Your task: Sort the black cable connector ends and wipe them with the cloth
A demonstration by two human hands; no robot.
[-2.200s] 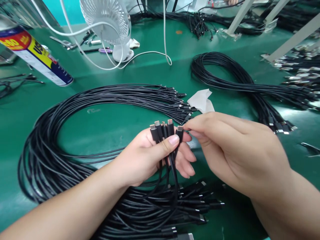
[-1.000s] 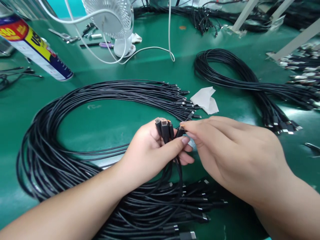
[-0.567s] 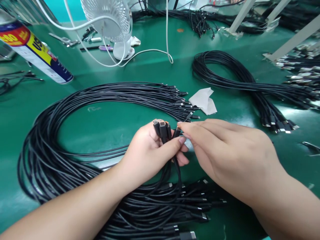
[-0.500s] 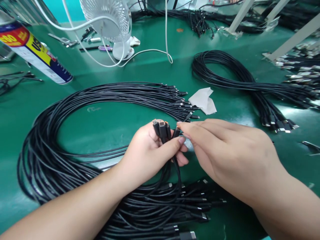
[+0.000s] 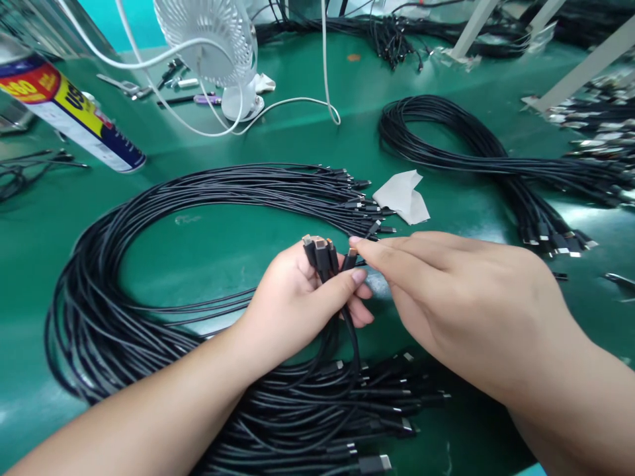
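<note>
My left hand (image 5: 310, 284) is closed around several black USB cables (image 5: 322, 258), their metal-tipped plugs pointing up past the fingers. One plug (image 5: 350, 259) stands apart from the others, between the left thumb and fingers. At its metal tip, the thumb and index finger of my right hand (image 5: 461, 304) are pinched together; the other right fingers are mostly hidden behind the hand. Under and around my left arm lies a big looped bundle of black cables (image 5: 114, 277), with plug ends beyond the hands and also below them.
A crumpled white paper piece (image 5: 403, 197) lies beyond my hands on the green table (image 5: 278, 142). A second cable bundle (image 5: 446, 132) is at right. A spray can (image 5: 79, 112) and a white fan (image 5: 208, 39) with a looping cord stand at the back left. Metal posts (image 5: 585, 73) rise at right.
The camera view has shifted slightly. Both hands stay in nearly the same place, with the right fingertips still at the separate plug.
</note>
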